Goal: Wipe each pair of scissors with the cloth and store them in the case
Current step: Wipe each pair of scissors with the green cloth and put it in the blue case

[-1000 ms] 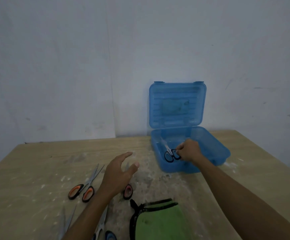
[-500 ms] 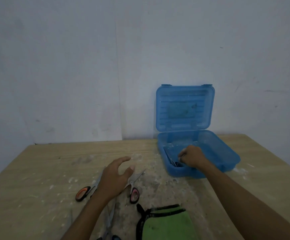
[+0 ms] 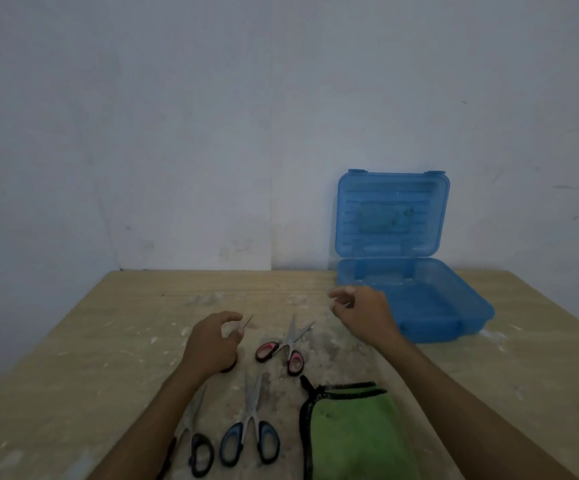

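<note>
The blue plastic case [image 3: 468,308] stands open at the back right of the table, its lid [image 3: 392,216] upright against the wall. My right hand [image 3: 362,313] hovers in front of the case's left corner, fingers loosely curled and holding nothing. My left hand [image 3: 212,344] lies curled over a pair of scissors [image 3: 248,321] on the table; only a blade tip shows past the thumb. Pink-handled scissors [image 3: 281,351] lie between my hands. Blue-handled scissors [image 3: 250,438] and black-handled scissors [image 3: 196,445] lie nearer me. The green cloth [image 3: 350,434] lies at the lower middle.
The wooden table [image 3: 73,358] is dusty and flecked with white. A grey wall rises directly behind it and the case. My right hand hides the case's near left corner.
My right hand has let go of the black-handled scissors inside the case and drawn back out to the left. My left hand has dropped onto the orange-handled scissors. The view has tilted down.
</note>
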